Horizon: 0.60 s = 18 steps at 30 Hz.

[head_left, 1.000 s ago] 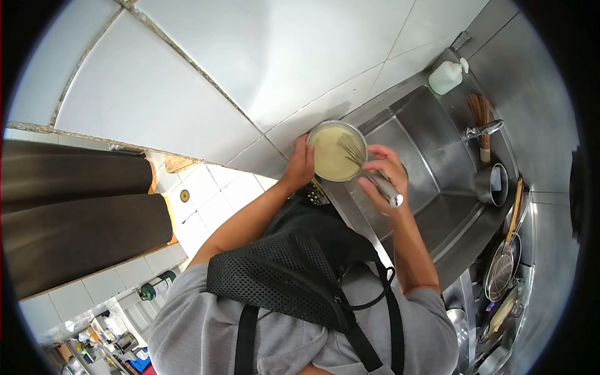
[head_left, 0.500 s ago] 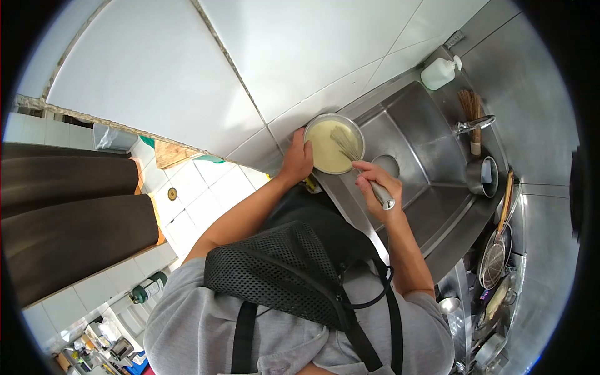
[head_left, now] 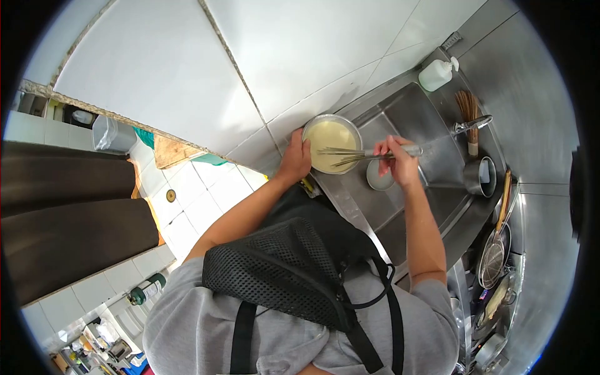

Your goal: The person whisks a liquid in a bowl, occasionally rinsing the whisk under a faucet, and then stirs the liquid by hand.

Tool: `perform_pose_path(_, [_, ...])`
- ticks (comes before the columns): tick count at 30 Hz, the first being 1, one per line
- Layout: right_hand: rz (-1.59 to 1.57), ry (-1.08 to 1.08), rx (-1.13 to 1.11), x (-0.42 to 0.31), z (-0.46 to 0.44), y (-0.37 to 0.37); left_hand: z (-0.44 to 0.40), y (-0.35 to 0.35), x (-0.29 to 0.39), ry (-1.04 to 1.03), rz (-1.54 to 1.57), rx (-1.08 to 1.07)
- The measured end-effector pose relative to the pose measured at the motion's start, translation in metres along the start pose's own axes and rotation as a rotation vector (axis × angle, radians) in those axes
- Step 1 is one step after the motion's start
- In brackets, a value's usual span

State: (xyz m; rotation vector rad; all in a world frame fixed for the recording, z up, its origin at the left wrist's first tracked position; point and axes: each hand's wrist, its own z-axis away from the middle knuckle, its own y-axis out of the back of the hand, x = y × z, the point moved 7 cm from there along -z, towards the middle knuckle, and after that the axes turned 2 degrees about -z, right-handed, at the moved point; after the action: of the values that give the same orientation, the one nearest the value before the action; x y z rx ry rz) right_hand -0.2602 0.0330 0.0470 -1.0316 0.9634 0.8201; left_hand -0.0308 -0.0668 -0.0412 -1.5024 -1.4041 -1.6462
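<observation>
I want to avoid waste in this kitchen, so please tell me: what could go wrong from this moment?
The right hand holds the whisk across the rim of the bowl, its handle out over the sink; any mixture on it could drip outside the bowl. The left hand steadies the bowl's side near the sink's edge; if that hold slipped, the pale yellow mixture might spill.

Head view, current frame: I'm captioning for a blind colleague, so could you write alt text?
The right hand holds a whisk over a bowl of pale yellow liquid, the left hand gripping its side. Beside it is a metal sink, a pump bottle near one corner.
</observation>
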Motion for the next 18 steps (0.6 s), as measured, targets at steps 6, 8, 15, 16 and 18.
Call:
perform_pose_path(6, [0.758,0.023,-0.142,-0.070,-0.009,-0.066,0.000,-0.003,-0.007,0.028,0.003,-0.037])
perform_pose_path(8, [0.808,0.178,-0.178,-0.062,-0.005,-0.082,0.000,-0.002,-0.005,0.019,0.003,-0.041])
perform_pose_path(15, [0.925,0.609,-0.424,-0.042,0.025,-0.115,0.002,0.000,-0.001,-0.014,-0.039,0.009])
perform_pose_path(16, [0.838,0.646,-0.421,-0.041,0.027,-0.110,0.001,-0.001,-0.002,-0.013,-0.037,0.009])
perform_pose_path(18, [0.567,0.500,-0.325,-0.016,0.020,-0.082,0.001,-0.003,-0.005,0.007,-0.006,0.004])
